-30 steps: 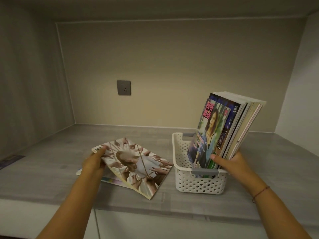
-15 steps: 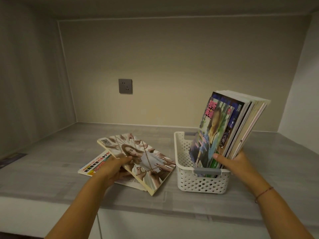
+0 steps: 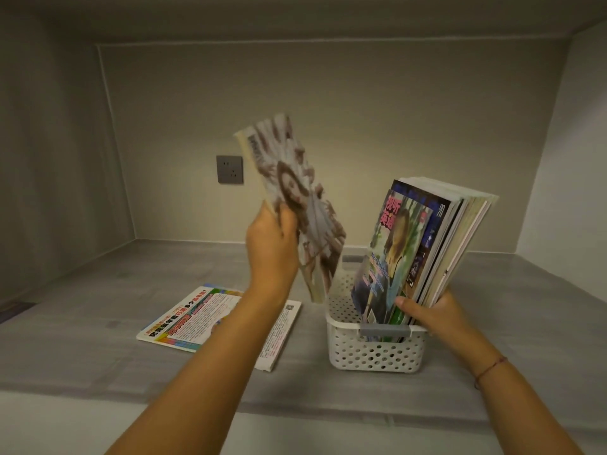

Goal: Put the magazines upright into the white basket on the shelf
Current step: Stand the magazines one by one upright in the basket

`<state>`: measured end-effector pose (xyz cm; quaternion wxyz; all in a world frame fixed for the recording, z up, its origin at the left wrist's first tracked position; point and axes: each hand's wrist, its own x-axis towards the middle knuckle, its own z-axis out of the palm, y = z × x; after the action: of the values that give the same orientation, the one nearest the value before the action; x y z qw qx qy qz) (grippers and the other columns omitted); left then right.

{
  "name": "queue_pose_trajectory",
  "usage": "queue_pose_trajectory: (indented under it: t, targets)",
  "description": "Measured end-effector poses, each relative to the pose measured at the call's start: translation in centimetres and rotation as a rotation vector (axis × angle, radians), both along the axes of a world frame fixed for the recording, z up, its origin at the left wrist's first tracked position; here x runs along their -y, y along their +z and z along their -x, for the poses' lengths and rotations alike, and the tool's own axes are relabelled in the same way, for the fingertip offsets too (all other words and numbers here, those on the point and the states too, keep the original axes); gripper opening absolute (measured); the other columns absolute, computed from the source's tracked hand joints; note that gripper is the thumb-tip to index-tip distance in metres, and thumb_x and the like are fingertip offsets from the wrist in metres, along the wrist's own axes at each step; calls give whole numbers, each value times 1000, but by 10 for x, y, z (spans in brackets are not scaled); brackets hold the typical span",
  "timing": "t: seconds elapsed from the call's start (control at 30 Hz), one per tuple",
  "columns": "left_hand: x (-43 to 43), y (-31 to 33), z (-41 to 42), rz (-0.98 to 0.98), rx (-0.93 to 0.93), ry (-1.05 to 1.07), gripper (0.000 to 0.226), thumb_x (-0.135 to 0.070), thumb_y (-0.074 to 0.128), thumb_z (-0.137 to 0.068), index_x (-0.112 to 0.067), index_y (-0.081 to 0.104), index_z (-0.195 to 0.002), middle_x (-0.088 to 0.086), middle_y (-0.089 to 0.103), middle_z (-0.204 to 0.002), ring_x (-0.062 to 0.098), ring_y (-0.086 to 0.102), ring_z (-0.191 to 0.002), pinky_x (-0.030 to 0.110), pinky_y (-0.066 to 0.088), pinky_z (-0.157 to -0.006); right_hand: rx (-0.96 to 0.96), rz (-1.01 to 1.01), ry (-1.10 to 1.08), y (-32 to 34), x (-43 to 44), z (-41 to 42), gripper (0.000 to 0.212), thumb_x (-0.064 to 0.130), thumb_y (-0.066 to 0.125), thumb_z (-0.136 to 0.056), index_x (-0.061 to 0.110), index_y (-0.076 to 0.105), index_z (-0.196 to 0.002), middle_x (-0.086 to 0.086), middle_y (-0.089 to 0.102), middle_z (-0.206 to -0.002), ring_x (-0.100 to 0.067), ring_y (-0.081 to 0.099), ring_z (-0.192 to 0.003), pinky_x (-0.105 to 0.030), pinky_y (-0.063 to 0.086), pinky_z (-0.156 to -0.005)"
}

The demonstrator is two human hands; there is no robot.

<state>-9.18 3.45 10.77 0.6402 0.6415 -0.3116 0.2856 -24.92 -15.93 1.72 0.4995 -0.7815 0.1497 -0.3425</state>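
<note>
Over basket [image 3: 374, 353] left rim | left grip [image 3: 272, 238] pinches tilted magazine [image 3: 295, 192] | right grip [image 3: 437, 315] clasps leaning stack [image 3: 427, 244] | left half free

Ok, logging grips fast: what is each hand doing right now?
Left hand: gripping the raised magazine.
Right hand: holding the upright magazines in the white basket.

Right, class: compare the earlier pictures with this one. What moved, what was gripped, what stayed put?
The left hand gripped the pale magazine with hands on its cover and lifted it off the grey shelf, rightward and nearly upright, toward the white perforated basket, uncovering the flat colourful-text magazine. The right hand still steadies the upright magazines in the basket.
</note>
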Motion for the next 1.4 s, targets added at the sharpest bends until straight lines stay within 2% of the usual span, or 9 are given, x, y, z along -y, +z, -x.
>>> queue_pose_trajectory:
  t: [0.07, 0.17, 0.3, 0.43, 0.67, 0.87, 0.97, 1.23, 1.4]
  targets:
    - [20, -2, 12, -63, 22, -78, 21, -19, 42, -98, -10, 55, -84, -2, 56, -69, 10, 54, -58, 19, 45, -51, 16, -6, 7, 0, 1, -1, 50, 23, 74, -71, 34, 50, -114, 16, 62, -106, 2, 58, -96, -21, 49, -80]
    - [44, -15, 29, -164, 81, -93, 19, -20, 41, -98, -9, 57, -101, -12, 51, -71, 0, 48, -58, 7, 43, -54, 18, -6, 29, -1, 4, -1, 50, 19, 74, -73, 31, 50, -116, 10, 62, -109, -5, 59, -101, -31, 48, -89]
    - [66, -35, 39, -388, 87, -81, 39, -20, 38, -99, -12, 45, -136, 6, 62, -100, 16, 57, -75, 25, 46, -60, 28, 17, 53, -1, 5, 0, 55, 19, 74, -73, 35, 46, -118, 12, 60, -113, -1, 57, -102, -24, 47, -87]
    - [72, -51, 47, -474, 91, -144, 34, -24, 37, -100, -14, 49, -130, 9, 64, -102, 24, 61, -85, 32, 48, -67, 39, 53, 58, 2, 2, 1, 50, 20, 75, -73, 47, 47, -105, 21, 57, -108, 13, 57, -94, -4, 46, -70]
    - [73, -56, 57, -688, 38, -471, 43, -43, 44, -96, -18, 50, -130, 7, 64, -119, 23, 60, -108, 37, 50, -89, 61, 80, 102, 8, -3, 4, 53, 25, 75, -71, 47, 52, -113, 15, 63, -114, 5, 58, -104, -8, 48, -77]
    - [61, -60, 46, -819, -118, -674, 60, -54, 46, -91, -26, 38, -144, 4, 48, -144, 22, 47, -128, 37, 40, -106, 39, 96, 136, 12, -8, 11, 55, 40, 77, -64, 53, 52, -112, 30, 61, -112, 7, 57, -106, -7, 47, -76]
    - [60, -59, 43, -833, -117, -682, 55, -41, 56, -92, -24, 42, -142, 2, 49, -143, 21, 50, -125, 36, 41, -105, 31, 96, 139, 12, -9, 12, 55, 31, 79, -64, 56, 53, -106, 36, 62, -106, 13, 57, -100, -3, 45, -72]
    - [64, -64, 44, -815, -102, -629, 49, -29, 57, -93, -22, 45, -140, 0, 56, -136, 14, 52, -123, 28, 41, -101, 48, 33, 116, 5, -4, 7, 68, 21, 78, -68, 32, 45, -126, 14, 62, -116, 4, 59, -102, -10, 49, -75]
    - [24, -73, 12, -369, -93, -201, 32, -26, 52, -94, -25, 57, -126, -10, 59, -125, 4, 51, -111, 24, 42, -94, 5, 27, 92, 2, 1, 5, 71, 19, 77, -71, 36, 37, -127, 10, 57, -122, -5, 54, -112, -25, 43, -92]
